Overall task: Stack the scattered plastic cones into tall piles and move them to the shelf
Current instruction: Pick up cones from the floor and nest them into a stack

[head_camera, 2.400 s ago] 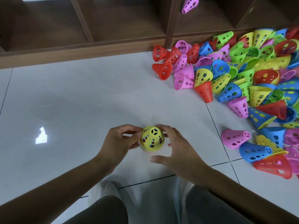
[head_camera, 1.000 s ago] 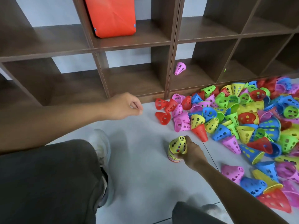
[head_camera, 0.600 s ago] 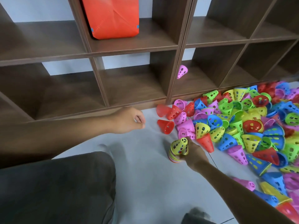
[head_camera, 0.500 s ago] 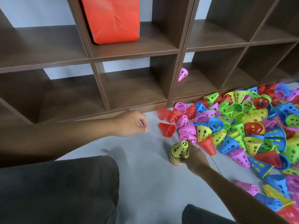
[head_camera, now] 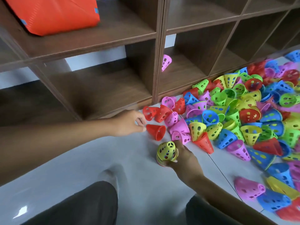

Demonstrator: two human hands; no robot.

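A short stack of cones topped by a yellow cone (head_camera: 166, 151) stands on the grey floor, and my right hand (head_camera: 184, 158) grips it from the right side. My left hand (head_camera: 129, 123) reaches across to a red cone (head_camera: 156, 132) lying on its side at the near left edge of the pile, and its fingertips pinch the cone's narrow tip. A large heap of loose cones (head_camera: 243, 114) in red, pink, blue, green and yellow spreads over the floor to the right. The dark wooden shelf (head_camera: 155, 65) rises just behind the heap.
One pink cone (head_camera: 166, 62) lies in a lower shelf compartment right of the upright divider. An orange-red bag (head_camera: 53, 13) fills an upper left compartment. My knees in dark trousers (head_camera: 81, 207) are at the bottom. Bare floor (head_camera: 81, 159) lies left of the stack.
My left hand has moved right, from in front of the shelf, to the red cone's tip. My right hand keeps its hold on the stack. The view has shifted closer to the heap.
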